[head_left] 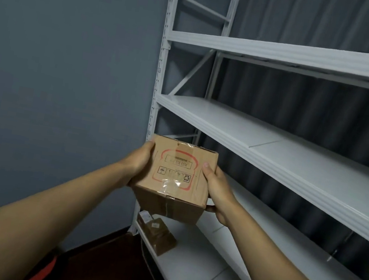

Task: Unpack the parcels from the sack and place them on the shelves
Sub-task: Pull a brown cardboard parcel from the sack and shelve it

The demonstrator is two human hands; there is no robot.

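Observation:
A taped brown cardboard box (178, 175) with a red printed outline and handling symbols is held in the air in front of the white metal shelf unit (274, 153). My left hand (141, 160) grips its left side. My right hand (215, 191) grips its right side, thumb on the top face. The box hovers near the rack's left upright, between the middle shelf and a lower shelf (249, 225). The sack is mostly out of view; a dark and red shape (42, 270) shows at the bottom left.
Two small brown parcels (158, 234) lie at the left end of the lowest shelf (199, 273). A blue-grey wall (62, 69) stands to the left. Dark curtains (307, 107) hang behind the rack. The floor (112, 263) below is dark.

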